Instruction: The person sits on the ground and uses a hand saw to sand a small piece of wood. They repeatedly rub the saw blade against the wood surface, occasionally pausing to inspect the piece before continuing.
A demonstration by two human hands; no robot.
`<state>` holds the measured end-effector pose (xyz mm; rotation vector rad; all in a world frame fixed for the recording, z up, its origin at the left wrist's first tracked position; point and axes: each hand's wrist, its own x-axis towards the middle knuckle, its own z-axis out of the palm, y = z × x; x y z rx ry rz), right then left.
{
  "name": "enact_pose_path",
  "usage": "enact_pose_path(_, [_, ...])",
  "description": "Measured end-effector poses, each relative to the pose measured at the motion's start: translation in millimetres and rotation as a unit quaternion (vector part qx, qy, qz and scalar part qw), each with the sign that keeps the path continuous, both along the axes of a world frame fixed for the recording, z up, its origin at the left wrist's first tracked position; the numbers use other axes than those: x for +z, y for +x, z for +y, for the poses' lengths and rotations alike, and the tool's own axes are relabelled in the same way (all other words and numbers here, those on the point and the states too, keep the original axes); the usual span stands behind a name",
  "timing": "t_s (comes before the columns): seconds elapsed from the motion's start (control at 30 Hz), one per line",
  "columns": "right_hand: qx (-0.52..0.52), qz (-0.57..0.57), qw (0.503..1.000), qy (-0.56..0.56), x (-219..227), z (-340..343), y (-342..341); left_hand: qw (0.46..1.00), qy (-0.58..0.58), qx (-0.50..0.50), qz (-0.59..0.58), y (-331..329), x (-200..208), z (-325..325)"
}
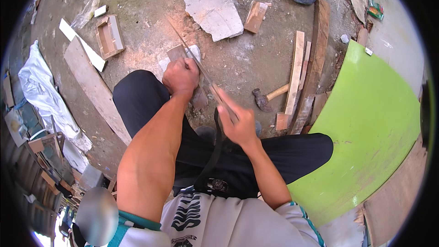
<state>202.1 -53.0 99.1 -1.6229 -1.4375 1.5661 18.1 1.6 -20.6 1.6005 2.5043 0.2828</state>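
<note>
My right hand [238,121] is wrapped round the handle of a handsaw [201,66]. Its long thin blade, seen nearly edge-on, points up and to the left, passing close along the right side of my left hand. Closed in a fist, my left hand [181,75] presses on a short wooden board [176,52]. One end of the board shows beyond my knuckles, and most of it is hidden under the hand. A pale flat block [194,51] lies beneath the board. Where the blade meets the wood is hard to make out.
Reddish sawdust [157,23] covers the ground ahead, near a broken slab [213,11]. A hammer [270,97] lies on the right beside wooden strips [295,73] and a thick beam [318,41]. A green panel [370,132] is at far right. Left are a plank [93,84] and wooden frame [109,36].
</note>
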Motion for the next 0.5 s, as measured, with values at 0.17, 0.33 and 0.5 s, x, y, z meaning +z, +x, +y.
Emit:
enact_pose_path(0.17, [0.001, -0.018, 0.998, 0.058, 67, -69, 54, 1.0, 0.012, 0.005, -0.01, -6, 0, -2])
enact_pose_path(0.33, [-0.013, -0.022, 0.998, 0.051, -2, -8, -2, 0.999, 0.032, -0.021, -0.012, -4, -4, 3])
enact_pose_path(0.5, [0.007, -0.018, 1.0, 0.015, 68, -53, 35, 1.0, 0.006, 0.006, -0.007, -12, -3, -8])
